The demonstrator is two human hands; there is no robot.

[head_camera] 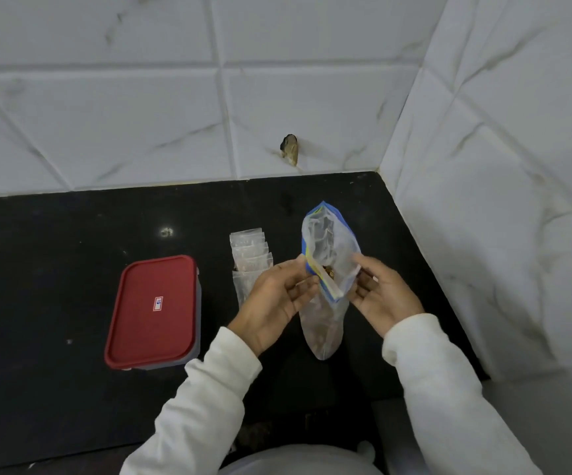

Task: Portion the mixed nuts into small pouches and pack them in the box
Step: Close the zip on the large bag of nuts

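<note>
Nuts [322, 329] show brown in the bottom of a clear zip bag [332, 241] with a blue seal strip, held upright over the black table [38, 269], its mouth gaping. The left hand [271, 303] pinches the near lip between curled fingers [300, 265]; the right hand [385, 299] pinches the opposite lip with its fingers [363, 265]. Small clear pouches [248, 252] lie stacked just left of the bag, and the red-lidded box [154, 310] sits closed beyond them.

box [154, 311] left on counter [55, 269]; pouches [248, 248] just right of it; nut bag [329, 255] right of pouches
</note>
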